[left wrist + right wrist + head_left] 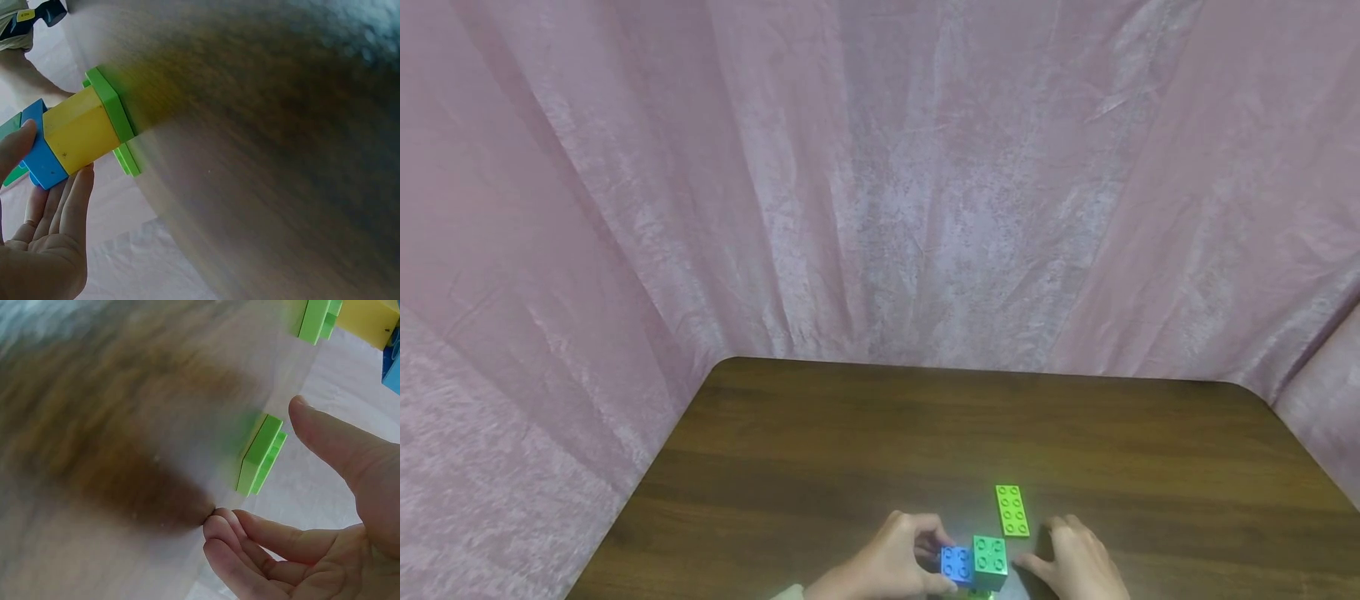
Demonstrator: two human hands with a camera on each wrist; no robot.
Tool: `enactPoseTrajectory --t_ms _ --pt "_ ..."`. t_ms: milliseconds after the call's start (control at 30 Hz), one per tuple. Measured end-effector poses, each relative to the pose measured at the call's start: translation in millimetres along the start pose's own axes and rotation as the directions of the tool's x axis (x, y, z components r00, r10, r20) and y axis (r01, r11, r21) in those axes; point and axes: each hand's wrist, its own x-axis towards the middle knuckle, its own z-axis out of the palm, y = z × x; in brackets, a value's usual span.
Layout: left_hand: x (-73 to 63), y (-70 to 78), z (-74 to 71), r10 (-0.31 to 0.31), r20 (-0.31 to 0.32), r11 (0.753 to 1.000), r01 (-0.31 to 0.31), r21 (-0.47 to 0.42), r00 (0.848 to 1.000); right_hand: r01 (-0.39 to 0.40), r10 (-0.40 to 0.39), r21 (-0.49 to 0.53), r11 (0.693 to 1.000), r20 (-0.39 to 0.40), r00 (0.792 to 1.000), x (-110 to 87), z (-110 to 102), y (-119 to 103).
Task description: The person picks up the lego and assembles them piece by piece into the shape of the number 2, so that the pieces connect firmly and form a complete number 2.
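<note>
Left grip [897, 560] pinching blue brick [957, 565], right grip [1078, 560] spread, touching table [820, 433]

A curtained-off nook: pink drapes [940, 183] around a wood-grain table [850, 433]

Soft light overall, heavy blur in both wrist views.
In the head view the pink curtain [970, 200] takes a silvery sheen near centre; the wooden table [865, 425] below is darker, with pale glare at lower right of centre. The left wrist view loses focus at right, a yellow reflection smeared beside the yellow brick [81, 128]; the right wrist view blurs at left, a soft dark patch by the right hand [350, 556].
</note>
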Motion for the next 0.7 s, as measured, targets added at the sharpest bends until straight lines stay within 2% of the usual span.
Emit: enactPoseTrajectory --t_ms 200,533,700 --pt "1.0 -1.2 0.1 -0.005 0.002 1.0 0.005 -0.003 1.0 -0.024 0.024 0.012 1.0 0.023 0.999 3.8 0 -6" --pt "-0.1 -1.7 1.1 -0.027 0.007 0.999 0.027 -0.033 1.0 -0.022 0.021 0.051 0.998 0.022 1.0 9.2 -3 -11" --pt "0.7 -2.5 0.1 0.0 0.006 1.0 0.0 -0.025 1.0 0.001 0.0 0.064 0.998 -0.014 1.0 11.5 -7 -13"
